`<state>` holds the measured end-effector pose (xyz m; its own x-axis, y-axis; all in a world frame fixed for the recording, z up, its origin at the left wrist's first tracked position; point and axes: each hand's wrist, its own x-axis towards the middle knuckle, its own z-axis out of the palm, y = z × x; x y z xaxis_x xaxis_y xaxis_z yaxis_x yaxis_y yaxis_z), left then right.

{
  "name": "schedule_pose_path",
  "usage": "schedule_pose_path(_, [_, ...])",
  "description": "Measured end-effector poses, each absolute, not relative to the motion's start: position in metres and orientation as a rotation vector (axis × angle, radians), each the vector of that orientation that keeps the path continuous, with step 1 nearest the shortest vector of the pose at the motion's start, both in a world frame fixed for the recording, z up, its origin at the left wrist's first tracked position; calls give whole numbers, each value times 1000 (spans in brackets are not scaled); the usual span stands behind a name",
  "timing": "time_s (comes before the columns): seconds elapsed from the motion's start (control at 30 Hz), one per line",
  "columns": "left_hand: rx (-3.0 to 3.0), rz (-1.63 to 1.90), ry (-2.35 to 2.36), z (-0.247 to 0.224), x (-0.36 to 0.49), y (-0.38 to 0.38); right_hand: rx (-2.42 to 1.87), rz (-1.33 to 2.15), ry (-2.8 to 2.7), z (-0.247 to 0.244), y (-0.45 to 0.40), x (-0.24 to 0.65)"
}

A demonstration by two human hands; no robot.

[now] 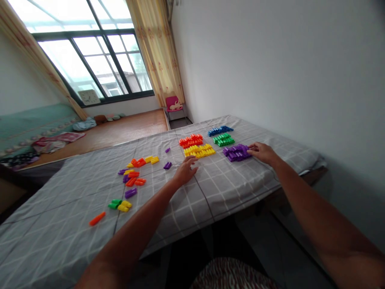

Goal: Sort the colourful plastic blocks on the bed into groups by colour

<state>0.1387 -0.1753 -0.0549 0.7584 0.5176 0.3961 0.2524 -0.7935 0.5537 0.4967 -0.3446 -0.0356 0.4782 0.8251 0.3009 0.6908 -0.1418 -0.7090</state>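
Observation:
At the right end of a pile of purple tube-like plastic pieces [236, 153], my right hand [262, 153] has its fingers and thumb closed on a purple piece. My left hand [185, 171] hovers over or rests on the cloth just in front of the yellow pieces [199, 151]; its fingers are apart and hold nothing. Behind the yellow pile lie stacked orange pieces [191, 141]. Green pieces [223, 139] and blue pieces [220, 130] sit in their own piles behind the purple one. To the left of my left hand is a small purple pair [167, 165].
Mixed loose pieces [132, 176] lie scattered on the left of the grey checked cloth [168, 208], with a lone orange piece [97, 218] nearest me. A white wall [270, 72] borders the right side. Beyond stand a pink chair [173, 102] and a wooden platform [135, 124].

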Motion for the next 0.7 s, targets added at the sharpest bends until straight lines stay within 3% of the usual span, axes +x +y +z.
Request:
schedule_pose_path(0.27, [2628,720,506,-60,124,-179,-2171,-142,-1474,-40,-341,501])
schedule_pose_path(0.4, [2741,692,620,-48,95,-163,-2069,-316,-1570,-29,-325,470])
schedule_pose_path(0.7, [2394,916,1578,-9,2,-103,-1488,117,-2160,-13,-255,284])
